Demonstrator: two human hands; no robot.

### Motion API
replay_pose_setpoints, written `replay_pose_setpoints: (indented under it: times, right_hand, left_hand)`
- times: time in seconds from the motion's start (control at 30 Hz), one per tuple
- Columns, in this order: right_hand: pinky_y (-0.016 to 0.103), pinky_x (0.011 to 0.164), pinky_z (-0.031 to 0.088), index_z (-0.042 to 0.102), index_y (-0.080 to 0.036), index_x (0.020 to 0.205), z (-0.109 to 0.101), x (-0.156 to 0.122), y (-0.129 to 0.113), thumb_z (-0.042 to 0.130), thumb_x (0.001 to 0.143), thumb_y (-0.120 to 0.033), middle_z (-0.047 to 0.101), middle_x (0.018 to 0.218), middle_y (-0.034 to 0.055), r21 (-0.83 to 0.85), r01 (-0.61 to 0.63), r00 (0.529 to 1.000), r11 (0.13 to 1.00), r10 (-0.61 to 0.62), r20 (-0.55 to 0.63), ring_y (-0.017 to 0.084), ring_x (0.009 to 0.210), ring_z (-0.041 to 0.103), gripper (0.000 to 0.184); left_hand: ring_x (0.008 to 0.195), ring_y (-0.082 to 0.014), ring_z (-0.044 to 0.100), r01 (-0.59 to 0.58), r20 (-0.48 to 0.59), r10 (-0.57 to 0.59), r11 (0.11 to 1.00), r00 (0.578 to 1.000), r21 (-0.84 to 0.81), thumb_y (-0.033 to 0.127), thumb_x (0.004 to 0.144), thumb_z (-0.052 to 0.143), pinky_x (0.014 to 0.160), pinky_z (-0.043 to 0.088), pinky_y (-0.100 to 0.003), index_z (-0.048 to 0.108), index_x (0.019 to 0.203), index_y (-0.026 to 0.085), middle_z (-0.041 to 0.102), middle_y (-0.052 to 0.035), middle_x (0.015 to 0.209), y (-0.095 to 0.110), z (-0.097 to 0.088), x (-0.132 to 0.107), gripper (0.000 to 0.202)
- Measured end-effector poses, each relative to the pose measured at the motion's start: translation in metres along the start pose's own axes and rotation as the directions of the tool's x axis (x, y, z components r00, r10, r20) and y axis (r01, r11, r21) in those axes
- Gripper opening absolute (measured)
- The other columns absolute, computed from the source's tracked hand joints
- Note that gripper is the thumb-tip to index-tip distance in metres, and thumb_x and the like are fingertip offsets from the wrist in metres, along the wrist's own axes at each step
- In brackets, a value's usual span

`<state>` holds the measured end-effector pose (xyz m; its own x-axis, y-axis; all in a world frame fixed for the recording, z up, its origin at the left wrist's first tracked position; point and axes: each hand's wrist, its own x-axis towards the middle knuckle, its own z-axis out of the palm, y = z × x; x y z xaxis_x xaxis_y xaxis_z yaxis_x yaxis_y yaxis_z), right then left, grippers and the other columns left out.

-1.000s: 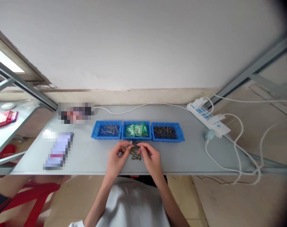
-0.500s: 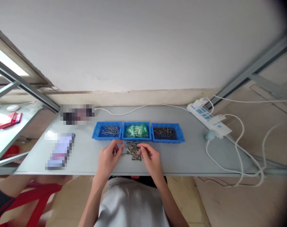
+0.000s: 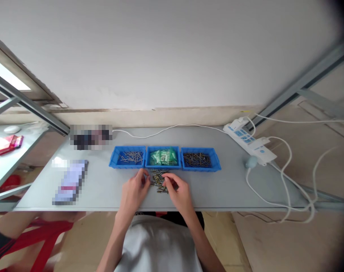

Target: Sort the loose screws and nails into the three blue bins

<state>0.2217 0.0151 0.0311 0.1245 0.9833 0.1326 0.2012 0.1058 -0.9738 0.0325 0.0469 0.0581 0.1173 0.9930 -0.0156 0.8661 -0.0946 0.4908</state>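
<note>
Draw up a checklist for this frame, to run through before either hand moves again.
1. Left-hand grip near the pile of metal fasteners: ok, at its left side.
2. Right-hand grip near the pile: ok, fingertips at its right side.
3. Fastener held in either grip: cannot tell, too small to make out.
4. Three blue trays upright: ok, side by side in a row beyond the pile.
5. All fasteners inside trays: not ok, the pile lies loose on the table.
6. White power strip clear of both grips: ok, well off to the right.

A pale wall (image 3: 160, 56) backs the grey table (image 3: 228, 187).
</note>
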Motion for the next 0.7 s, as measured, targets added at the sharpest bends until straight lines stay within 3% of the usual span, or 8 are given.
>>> replay_pose_setpoints:
  times: [0.2, 0.37, 0.5, 0.6, 0.7]
  right_hand:
    - [0.026, 0.068, 0.052, 0.077, -0.026, 0.117, 0.002, 0.002, -0.003, 0.063, 0.099, -0.024, 0.073, 0.095, 0.0027, -0.092, 0.081, 0.989, 0.992, -0.069, 0.13, 0.015, 0.069, 0.064, 0.023]
    - [0.026, 0.066, 0.051, 0.077, -0.024, 0.108, 0.003, 0.003, -0.001, 0.065, 0.099, -0.024, 0.072, 0.095, 0.0028, -0.102, 0.102, 0.992, 0.99, -0.093, 0.089, 0.015, 0.068, 0.062, 0.015]
    - [0.027, 0.068, 0.051, 0.076, -0.023, 0.099, 0.005, 0.003, -0.001, 0.061, 0.101, -0.022, 0.071, 0.092, 0.0039, -0.121, 0.138, 0.988, 0.983, -0.129, 0.08, 0.016, 0.072, 0.065, 0.016]
    - [0.027, 0.068, 0.051, 0.076, -0.022, 0.101, 0.006, 0.003, -0.002, 0.06, 0.101, -0.022, 0.071, 0.092, 0.004, -0.152, 0.147, 0.989, 0.977, -0.14, 0.054, 0.016, 0.069, 0.064, 0.016]
    - [0.026, 0.065, 0.051, 0.077, -0.022, 0.102, 0.005, 0.003, -0.005, 0.061, 0.101, -0.023, 0.071, 0.091, 0.0033, -0.153, 0.127, 0.992, 0.98, -0.124, 0.027, 0.014, 0.063, 0.061, 0.016]
  left_hand:
    - [0.059, -0.0137, 0.06, -0.141, -0.099, 0.128, 0.982, 0.987, -0.127, 0.037, 0.104, 0.053, 0.061, 0.038, -0.024, 0.06, 0.098, 0.025, 0.071, 0.0026, 0.081, 0.008, 0.001, -0.006, 0.016]
    - [0.057, -0.0121, 0.056, -0.225, -0.106, 0.206, 0.95, 0.973, -0.218, 0.035, 0.104, 0.054, 0.06, 0.04, -0.023, 0.059, 0.092, 0.023, 0.067, 0.0032, 0.075, 0.015, 0.011, -0.003, 0.018]
    - [0.057, -0.0114, 0.055, -0.21, -0.09, 0.191, 0.929, 0.977, -0.306, 0.035, 0.105, 0.054, 0.06, 0.042, -0.022, 0.059, 0.092, 0.023, 0.066, 0.0039, 0.073, 0.012, 0.023, -0.001, 0.019]
    - [0.057, -0.0112, 0.055, -0.191, -0.179, 0.138, 0.924, 0.974, -0.33, 0.033, 0.104, 0.056, 0.06, 0.044, -0.022, 0.06, 0.093, 0.023, 0.063, 0.0039, 0.073, 0.004, 0.025, -0.003, 0.016]
    - [0.064, -0.0124, 0.057, -0.245, -0.287, 0.155, 0.919, 0.945, -0.31, 0.028, 0.104, 0.056, 0.064, 0.048, -0.022, 0.063, 0.096, 0.022, 0.063, 0.002, 0.078, -0.007, 0.019, -0.006, 0.011]
